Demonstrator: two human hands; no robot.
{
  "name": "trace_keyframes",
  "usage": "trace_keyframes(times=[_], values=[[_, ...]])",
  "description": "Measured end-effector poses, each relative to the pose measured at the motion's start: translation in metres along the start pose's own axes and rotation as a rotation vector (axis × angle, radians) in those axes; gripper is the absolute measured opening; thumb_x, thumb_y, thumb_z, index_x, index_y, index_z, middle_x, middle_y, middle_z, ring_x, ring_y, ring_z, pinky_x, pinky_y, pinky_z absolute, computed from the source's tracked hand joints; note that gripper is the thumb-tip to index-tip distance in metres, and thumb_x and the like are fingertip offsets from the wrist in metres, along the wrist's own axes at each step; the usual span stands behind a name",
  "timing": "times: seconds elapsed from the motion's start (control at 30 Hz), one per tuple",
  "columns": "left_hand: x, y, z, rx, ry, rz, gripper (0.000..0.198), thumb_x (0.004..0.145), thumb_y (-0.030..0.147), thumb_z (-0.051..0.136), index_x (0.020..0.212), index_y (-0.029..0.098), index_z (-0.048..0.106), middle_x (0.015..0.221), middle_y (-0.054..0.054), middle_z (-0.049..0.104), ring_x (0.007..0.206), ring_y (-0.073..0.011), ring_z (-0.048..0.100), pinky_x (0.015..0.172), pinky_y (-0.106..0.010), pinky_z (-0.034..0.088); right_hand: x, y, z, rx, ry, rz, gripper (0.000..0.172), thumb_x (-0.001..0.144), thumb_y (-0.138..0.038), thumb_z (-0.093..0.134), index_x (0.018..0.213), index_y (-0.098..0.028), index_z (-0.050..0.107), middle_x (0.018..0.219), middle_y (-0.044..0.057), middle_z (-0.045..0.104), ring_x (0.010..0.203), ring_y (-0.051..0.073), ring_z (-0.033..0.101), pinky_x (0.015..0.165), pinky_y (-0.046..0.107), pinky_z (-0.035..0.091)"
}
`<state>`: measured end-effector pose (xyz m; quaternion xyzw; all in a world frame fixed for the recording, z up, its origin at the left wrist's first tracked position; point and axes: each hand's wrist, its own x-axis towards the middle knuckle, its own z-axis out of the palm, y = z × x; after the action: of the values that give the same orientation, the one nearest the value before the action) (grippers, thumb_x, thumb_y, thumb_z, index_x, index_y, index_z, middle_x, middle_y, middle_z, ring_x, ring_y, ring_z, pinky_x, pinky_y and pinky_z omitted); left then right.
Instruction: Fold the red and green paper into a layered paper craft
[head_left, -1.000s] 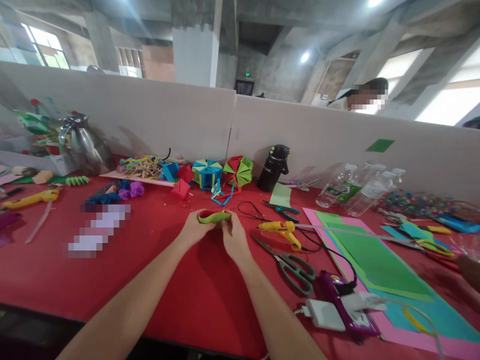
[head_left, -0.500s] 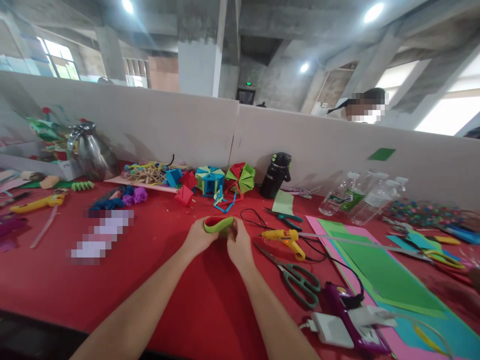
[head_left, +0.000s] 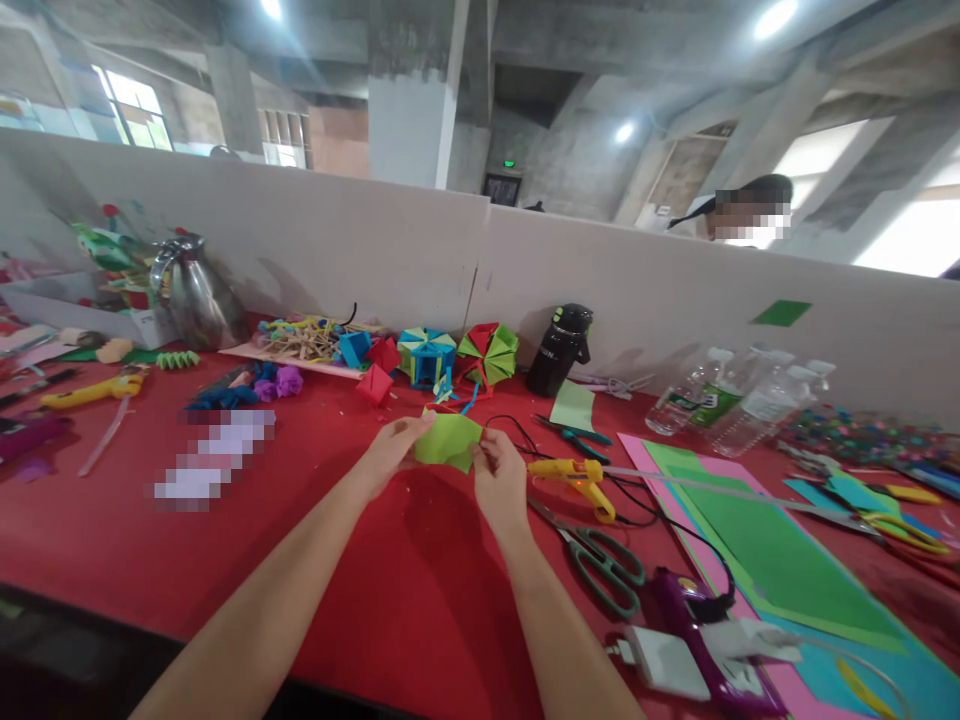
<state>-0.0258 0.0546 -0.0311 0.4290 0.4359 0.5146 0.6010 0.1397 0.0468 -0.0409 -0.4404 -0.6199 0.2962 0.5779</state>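
Note:
Both of my hands hold a folded piece of light green paper (head_left: 448, 441) just above the red table (head_left: 225, 540). My left hand (head_left: 390, 452) pinches its left edge, fingers closed on it. My right hand (head_left: 497, 478) grips its right edge from below. The paper's green face is turned toward me. A yellow glue gun (head_left: 577, 474) and green-handled scissors (head_left: 600, 555) lie just right of my right hand.
Paper models (head_left: 429, 356), a black bottle (head_left: 559, 350) and a steel kettle (head_left: 196, 293) stand along the white partition (head_left: 337, 250). Coloured sheets (head_left: 772, 550), water bottles (head_left: 720, 395), a purple glue gun (head_left: 690, 630) and a white adapter (head_left: 664, 660) lie at right. A person is behind the partition.
The paper piece, earlier a curved green and red loop held low, has been raised and turned, and now shows a flat green face. My hands have moved slightly apart.

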Motion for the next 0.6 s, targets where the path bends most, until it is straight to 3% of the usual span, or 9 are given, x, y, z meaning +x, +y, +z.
trace_keyframes(times=[0.1, 0.27, 0.37, 0.6], values=[[-0.004, 0.004, 0.000, -0.072, -0.085, -0.100, 0.053, 0.071, 0.061, 0.060, 0.098, 0.016, 0.066, 0.096, -0.011, 0.069, 0.087, -0.0227, 0.065, 0.069, -0.032, 0.052, -0.005, -0.003, 0.003, -0.066, -0.037, -0.072, 0.015, 0.084, -0.026, 0.048, 0.095, -0.018, 0.056, 0.088, 0.006, 0.067, 0.082, 0.019, 0.065, 0.074, 0.029, 0.050], [0.000, 0.008, 0.001, -0.330, -0.027, -0.114, 0.033, 0.073, 0.047, 0.064, 0.085, 0.016, 0.062, 0.081, -0.005, 0.069, 0.074, -0.0172, 0.064, 0.065, -0.025, 0.050, -0.013, -0.012, 0.006, -0.137, -0.108, -0.146, 0.017, 0.087, -0.028, 0.049, 0.099, -0.019, 0.059, 0.093, 0.007, 0.068, 0.088, 0.020, 0.065, 0.080, 0.030, 0.050], [0.002, 0.011, 0.000, -0.407, -0.067, -0.141, 0.025, 0.076, 0.041, 0.062, 0.079, 0.016, 0.060, 0.072, -0.003, 0.068, 0.068, -0.0164, 0.064, 0.065, -0.026, 0.049, -0.013, -0.016, 0.006, -0.140, -0.145, -0.154, 0.019, 0.087, -0.029, 0.049, 0.100, -0.019, 0.059, 0.095, 0.007, 0.068, 0.089, 0.020, 0.065, 0.081, 0.032, 0.051], [-0.001, 0.015, -0.005, -0.514, -0.166, -0.198, 0.019, 0.072, 0.026, 0.064, 0.087, 0.016, 0.064, 0.077, -0.004, 0.068, 0.070, -0.0165, 0.064, 0.070, -0.029, 0.050, -0.010, -0.015, 0.003, -0.085, -0.105, -0.100, 0.021, 0.086, -0.033, 0.053, 0.100, -0.018, 0.058, 0.097, 0.008, 0.067, 0.092, 0.020, 0.065, 0.082, 0.032, 0.052]])
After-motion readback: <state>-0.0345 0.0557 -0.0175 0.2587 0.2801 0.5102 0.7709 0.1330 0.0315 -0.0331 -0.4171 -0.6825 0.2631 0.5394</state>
